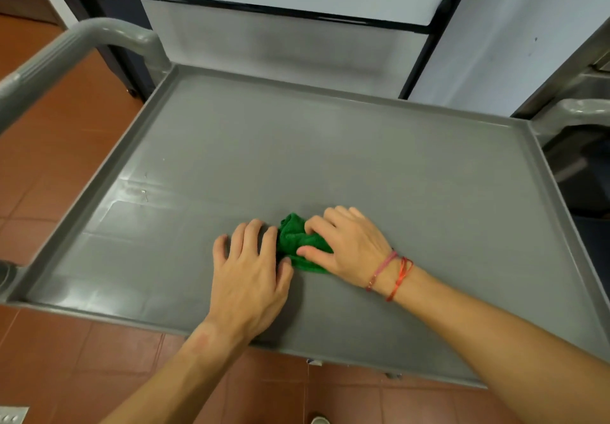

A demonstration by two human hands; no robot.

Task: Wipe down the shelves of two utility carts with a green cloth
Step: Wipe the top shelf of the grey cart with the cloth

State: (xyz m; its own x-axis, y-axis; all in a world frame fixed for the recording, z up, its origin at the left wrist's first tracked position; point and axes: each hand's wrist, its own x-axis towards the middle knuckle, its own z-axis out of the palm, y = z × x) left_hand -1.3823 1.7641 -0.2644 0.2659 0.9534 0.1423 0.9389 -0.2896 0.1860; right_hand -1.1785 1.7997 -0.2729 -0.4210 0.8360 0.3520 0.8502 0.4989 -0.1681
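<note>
Green cloth (pixel 298 242), one small crumpled bunch of bright nubby fabric, lies on the grey shelf (pixel 330 152) near the middle of its near edge, between two hands. The right hand (pixel 350 245) grips it, fingers curled over the top and thumb pressed into the near fold; red and pink thread bands (pixel 389 273) circle that wrist. The left hand (pixel 251 275) lies flat just beside it, fingers spread on the shelf, thumb touching the cloth. Two grey handles show: one (pixel 66 50) along the left edge, one (pixel 574 111) at the far right corner. Reddish floor tiles (pixel 49 192) surround the cart.
</note>
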